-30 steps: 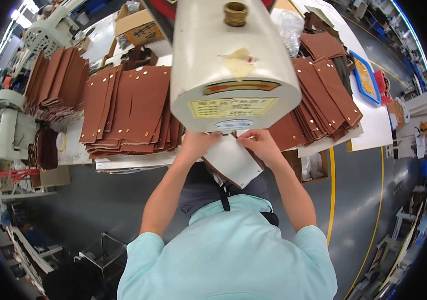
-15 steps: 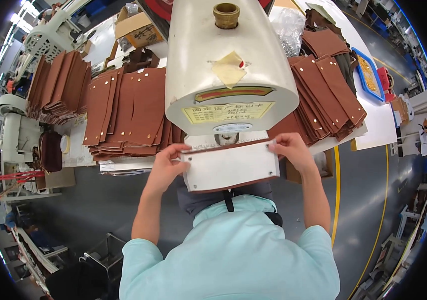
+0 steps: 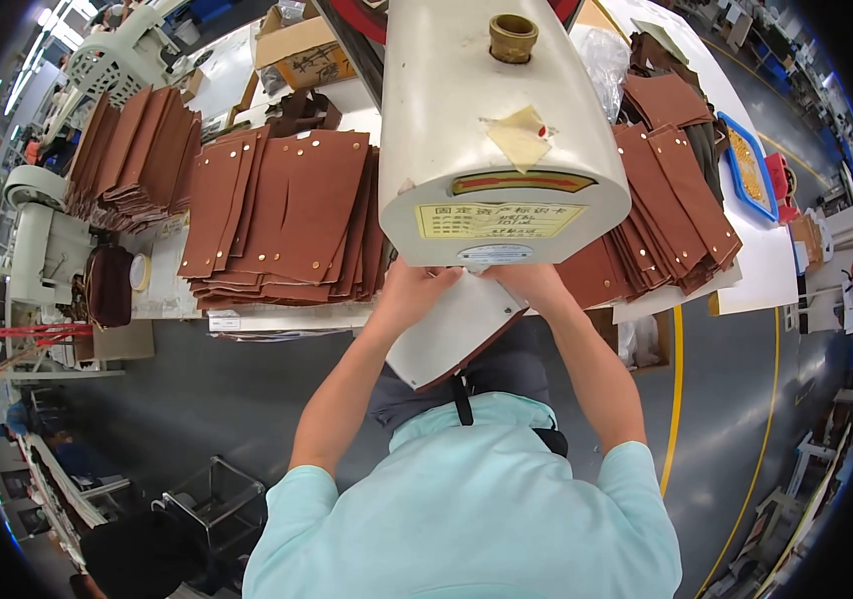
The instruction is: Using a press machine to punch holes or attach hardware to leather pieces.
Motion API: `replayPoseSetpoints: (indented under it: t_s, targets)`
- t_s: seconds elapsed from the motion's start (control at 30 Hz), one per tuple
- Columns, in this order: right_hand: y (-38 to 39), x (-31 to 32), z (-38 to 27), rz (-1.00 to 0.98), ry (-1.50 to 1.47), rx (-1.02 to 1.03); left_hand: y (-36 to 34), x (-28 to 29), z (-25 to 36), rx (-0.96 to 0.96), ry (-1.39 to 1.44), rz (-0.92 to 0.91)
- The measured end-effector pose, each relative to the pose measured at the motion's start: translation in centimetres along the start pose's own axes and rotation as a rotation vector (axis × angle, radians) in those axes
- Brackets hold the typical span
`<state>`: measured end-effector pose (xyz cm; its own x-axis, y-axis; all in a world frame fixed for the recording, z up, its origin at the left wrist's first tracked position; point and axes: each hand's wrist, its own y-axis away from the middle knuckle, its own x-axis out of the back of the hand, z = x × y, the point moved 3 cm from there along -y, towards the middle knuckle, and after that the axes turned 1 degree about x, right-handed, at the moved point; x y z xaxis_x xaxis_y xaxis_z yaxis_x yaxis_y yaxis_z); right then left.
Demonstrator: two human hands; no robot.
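A white-backed brown leather panel (image 3: 454, 324) is tilted diagonally beneath the head of a cream-coloured press machine (image 3: 502, 120). Small dark metal fasteners show near its lower and right corners. At the panel's upper left edge, my left hand (image 3: 413, 298) is closed on it, thumb pointing inward over the white face. My right hand (image 3: 536, 288) grips the upper right side, its fingertips partly hidden by the machine head. The panel's far corner and the press point are also hidden under the head.
Stacks of brown leather panels with gold studs (image 3: 287, 205) lie left of the machine, and another stack (image 3: 671, 210) lies right. Beyond that stack is a blue tray (image 3: 746, 165) of small gold-coloured parts. A cardboard box (image 3: 302, 50) stands at the back left.
The panel has turned from nearly level to diagonal, and its far end has gone under the machine head. Both hands moved inward and closer together beneath the head. The view has shifted slightly.
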<state>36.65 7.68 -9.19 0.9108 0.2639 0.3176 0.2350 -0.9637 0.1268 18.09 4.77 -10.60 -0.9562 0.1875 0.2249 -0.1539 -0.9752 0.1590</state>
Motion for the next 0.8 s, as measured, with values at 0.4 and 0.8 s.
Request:
replayPoseSetpoints:
  t_s: [0.4, 0.8]
  targets:
    - [0.9, 1.2, 0.1, -0.013, -0.243, -0.192, -0.7, -0.6, 0.9, -0.109, -0.057, 0.051]
    - [4.3, 2.5, 2.8, -0.09, -0.488, -0.305, 4.0, 0.0, -0.4, 0.326, 0.242, -0.032]
